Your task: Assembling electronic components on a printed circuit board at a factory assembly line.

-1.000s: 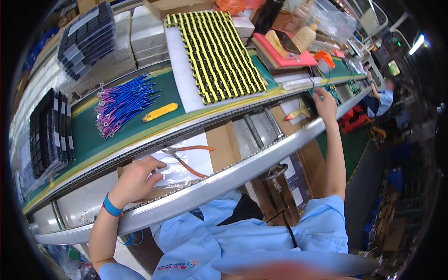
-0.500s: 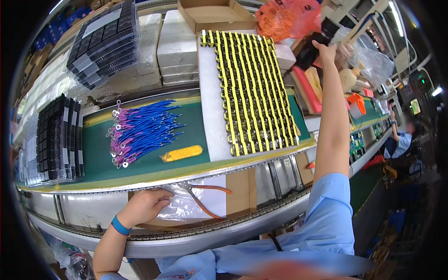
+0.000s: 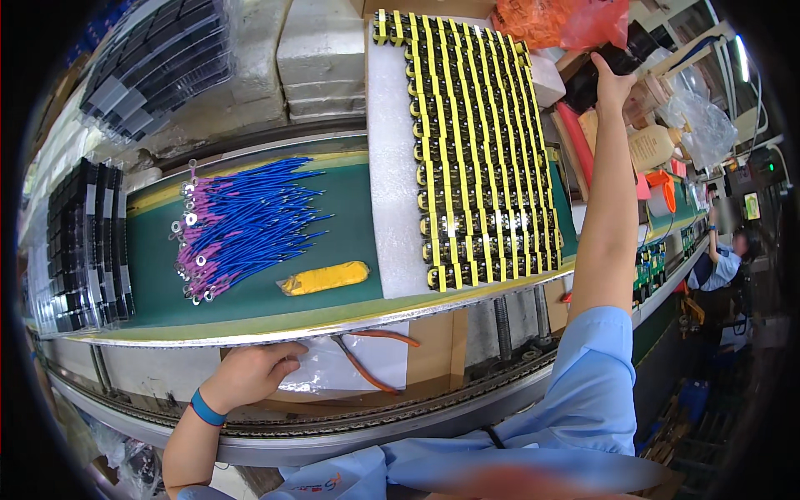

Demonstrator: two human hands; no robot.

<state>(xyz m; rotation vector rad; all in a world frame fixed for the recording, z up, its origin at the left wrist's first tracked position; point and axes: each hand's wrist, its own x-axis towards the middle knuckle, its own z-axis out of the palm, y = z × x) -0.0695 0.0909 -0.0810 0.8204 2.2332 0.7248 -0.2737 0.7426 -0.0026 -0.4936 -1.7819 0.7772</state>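
Note:
My right hand (image 3: 614,87) reaches far out at the upper right, its thumb and fingers around part of a black object (image 3: 584,90) whose kind I cannot make out. Below the bench edge, my left hand (image 3: 254,372) is closed with curled fingers; whatever they pinch is hidden. It rests beside a clear plastic bag (image 3: 312,369) and pliers with orange handles (image 3: 367,372). On the green bench top lie a heap of blue wires (image 3: 258,217) with ring terminals and a yellow-handled cutter (image 3: 327,277). Rows of black parts with yellow strips (image 3: 483,158) cover a white foam board (image 3: 396,167).
Stacked black trays stand at the left (image 3: 87,246) and far left (image 3: 158,71). White foam blocks (image 3: 321,67) line the back. Beyond my right arm are a bottle (image 3: 654,148), an orange-rimmed cup (image 3: 662,196) and green circuit boards (image 3: 650,271). A co-worker (image 3: 718,262) is farther right.
The view has shifted, so the foam board and the black object appear farther right. My right hand stays at the black object, and my left hand remains beside the bag.

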